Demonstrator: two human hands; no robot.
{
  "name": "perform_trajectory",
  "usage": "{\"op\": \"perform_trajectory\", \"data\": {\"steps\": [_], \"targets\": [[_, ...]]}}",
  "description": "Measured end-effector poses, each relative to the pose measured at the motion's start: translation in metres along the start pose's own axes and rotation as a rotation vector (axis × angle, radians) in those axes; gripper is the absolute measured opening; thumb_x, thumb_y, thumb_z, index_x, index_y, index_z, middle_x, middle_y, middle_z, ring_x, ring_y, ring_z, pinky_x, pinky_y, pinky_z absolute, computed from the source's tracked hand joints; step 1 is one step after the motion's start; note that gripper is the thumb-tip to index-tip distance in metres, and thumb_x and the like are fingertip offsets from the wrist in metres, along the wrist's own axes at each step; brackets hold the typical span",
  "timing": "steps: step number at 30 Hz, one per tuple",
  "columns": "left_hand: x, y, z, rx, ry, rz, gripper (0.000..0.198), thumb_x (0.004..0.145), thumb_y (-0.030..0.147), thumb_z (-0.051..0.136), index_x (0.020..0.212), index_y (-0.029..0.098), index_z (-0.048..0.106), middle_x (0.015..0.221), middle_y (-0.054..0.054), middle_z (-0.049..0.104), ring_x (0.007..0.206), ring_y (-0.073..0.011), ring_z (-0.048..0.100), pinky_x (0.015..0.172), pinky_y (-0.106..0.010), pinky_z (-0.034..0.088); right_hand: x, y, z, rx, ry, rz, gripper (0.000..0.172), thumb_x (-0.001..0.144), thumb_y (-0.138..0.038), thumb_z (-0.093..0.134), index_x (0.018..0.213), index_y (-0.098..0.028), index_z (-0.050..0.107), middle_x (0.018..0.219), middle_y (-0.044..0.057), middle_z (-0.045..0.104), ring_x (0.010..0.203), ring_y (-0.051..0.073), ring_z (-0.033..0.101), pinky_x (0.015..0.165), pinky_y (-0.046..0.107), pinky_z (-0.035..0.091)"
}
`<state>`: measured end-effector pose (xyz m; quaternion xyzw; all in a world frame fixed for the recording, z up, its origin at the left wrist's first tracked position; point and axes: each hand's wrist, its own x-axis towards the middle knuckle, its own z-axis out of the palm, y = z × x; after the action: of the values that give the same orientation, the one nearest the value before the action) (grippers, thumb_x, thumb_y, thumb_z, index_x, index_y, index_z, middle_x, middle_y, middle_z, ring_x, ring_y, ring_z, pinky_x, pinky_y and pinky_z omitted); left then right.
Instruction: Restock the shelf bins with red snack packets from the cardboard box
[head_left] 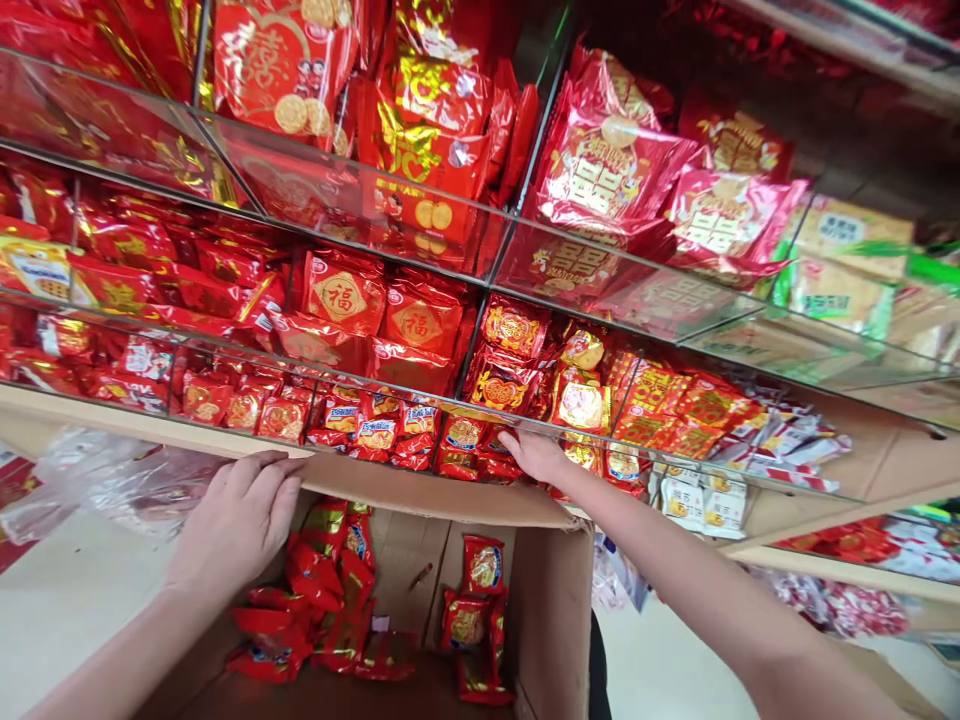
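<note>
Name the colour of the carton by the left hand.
The carton is brown, showing best in the head view.

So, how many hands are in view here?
2: left hand on the cardboard box; right hand at the shelved red packets. None seems hidden.

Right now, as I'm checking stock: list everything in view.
cardboard box: one, brown, below the shelf
boxed packets: around a dozen, overlapping, red and gold, inside
shelf packets: too many to count, mostly red, on the tiers
pink packets: several, pink and gold, upper right
wrapped packs: several, tan and green, far right
small packets: several, white, lower tier, right
lower goods: uncounted, red and white, bottom right
clear panels: several, transparent, fronting the tiers
clear plastic: count unclear, transparent, left of the box
floor: one, pale, below
left hand: one, on the box's far edge
right hand: one, at lower-tier red packets
</note>
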<state>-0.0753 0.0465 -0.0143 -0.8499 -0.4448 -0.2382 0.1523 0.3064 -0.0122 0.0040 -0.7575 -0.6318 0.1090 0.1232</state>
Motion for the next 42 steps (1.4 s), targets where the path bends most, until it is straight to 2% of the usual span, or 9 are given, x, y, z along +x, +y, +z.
{"op": "perform_trajectory", "data": {"steps": [5, 8, 11, 14, 21, 30, 34, 38, 42], "targets": [[0.001, 0.000, 0.000, -0.076, 0.011, -0.021, 0.039, 0.088, 0.033, 0.029, 0.105, 0.011, 0.057, 0.101, -0.013, 0.056, 0.095, -0.0259, 0.049, 0.089, -0.040, 0.037, -0.075, -0.020, -0.037, 0.021, -0.023, -0.148, 0.040, 0.092, -0.040, 0.034, 0.114, -0.016, 0.057, 0.121, 0.011, 0.057, 0.116, 0.020, 0.048, 0.097, 0.035, 0.036], [0.002, 0.002, 0.000, -0.124, 0.013, -0.036, 0.039, 0.088, 0.034, 0.029, 0.105, 0.012, 0.057, 0.100, -0.012, 0.057, 0.096, -0.0251, 0.049, 0.090, -0.039, 0.037, -0.138, -0.054, -0.035, 0.106, 0.152, -0.327, 0.028, 0.090, -0.030, 0.040, 0.101, -0.019, 0.063, 0.098, 0.008, 0.065, 0.094, 0.019, 0.058, 0.087, 0.033, 0.043], [0.003, 0.003, 0.000, -0.149, 0.009, -0.056, 0.040, 0.088, 0.036, 0.029, 0.104, 0.012, 0.058, 0.100, -0.011, 0.057, 0.098, -0.0251, 0.049, 0.089, -0.039, 0.037, -0.164, -0.090, 0.013, 0.208, -0.086, -0.316, 0.025, 0.089, -0.023, 0.040, 0.099, -0.022, 0.063, 0.090, 0.003, 0.066, 0.086, 0.014, 0.060, 0.079, 0.024, 0.047], [0.003, 0.001, -0.001, -0.177, 0.028, -0.054, 0.040, 0.088, 0.037, 0.030, 0.102, 0.012, 0.058, 0.098, -0.011, 0.058, 0.096, -0.0243, 0.051, 0.089, -0.038, 0.038, -0.146, -0.108, 0.083, -0.003, -0.408, -0.145, 0.045, 0.079, -0.024, 0.056, 0.124, -0.019, 0.049, 0.126, 0.008, 0.052, 0.112, 0.020, 0.051, 0.092, 0.026, 0.042], [-0.002, 0.001, -0.002, -0.174, 0.015, -0.054, 0.041, 0.088, 0.039, 0.030, 0.103, 0.013, 0.058, 0.101, -0.010, 0.057, 0.098, -0.0244, 0.050, 0.089, -0.038, 0.038, -0.115, -0.109, 0.171, -0.192, -0.417, 0.125, 0.051, 0.078, 0.003, 0.036, 0.128, -0.007, 0.044, 0.124, 0.024, 0.050, 0.108, 0.033, 0.052, 0.079, 0.047, 0.046], [0.002, 0.000, -0.006, -0.179, 0.006, -0.100, 0.038, 0.087, 0.036, 0.033, 0.108, 0.013, 0.054, 0.107, -0.012, 0.057, 0.103, -0.0242, 0.049, 0.094, -0.040, 0.037, -0.123, -0.107, 0.146, -0.014, -0.233, 0.134, 0.026, 0.074, 0.002, 0.046, 0.084, -0.006, 0.068, 0.094, 0.021, 0.065, 0.095, 0.032, 0.057, 0.076, 0.042, 0.045], [-0.020, 0.033, -0.023, -0.388, 0.164, -0.112, 0.037, 0.081, 0.031, 0.047, 0.116, 0.017, 0.047, 0.121, -0.014, 0.050, 0.119, -0.0256, 0.041, 0.102, -0.045, 0.029, -0.131, -0.111, 0.116, 0.207, -0.021, 0.145, 0.019, 0.086, -0.018, 0.044, 0.085, -0.014, 0.062, 0.087, 0.009, 0.065, 0.085, 0.020, 0.058, 0.075, 0.028, 0.045], [-0.064, 0.090, -0.026, -0.985, -0.100, -0.453, 0.047, 0.078, 0.040, 0.051, 0.121, 0.024, 0.041, 0.119, -0.009, 0.054, 0.107, -0.0226, 0.054, 0.090, -0.036, 0.045, -0.148, -0.128, 0.102, 0.915, 0.188, 0.241, 0.025, 0.088, -0.037, 0.039, 0.074, -0.018, 0.050, 0.066, 0.000, 0.054, 0.061, 0.013, 0.051, 0.057, 0.023, 0.042], [-0.081, 0.117, -0.019, -1.302, -0.366, -0.805, 0.041, 0.067, 0.055, 0.057, 0.091, 0.022, 0.056, 0.080, -0.004, 0.066, 0.074, -0.0215, 0.063, 0.066, -0.030, 0.052, -0.157, -0.141, 0.105, 1.262, 0.142, 0.285, 0.029, 0.081, -0.045, 0.047, 0.067, -0.019, 0.045, 0.060, -0.004, 0.046, 0.055, 0.011, 0.043, 0.053, 0.021, 0.037]]}}
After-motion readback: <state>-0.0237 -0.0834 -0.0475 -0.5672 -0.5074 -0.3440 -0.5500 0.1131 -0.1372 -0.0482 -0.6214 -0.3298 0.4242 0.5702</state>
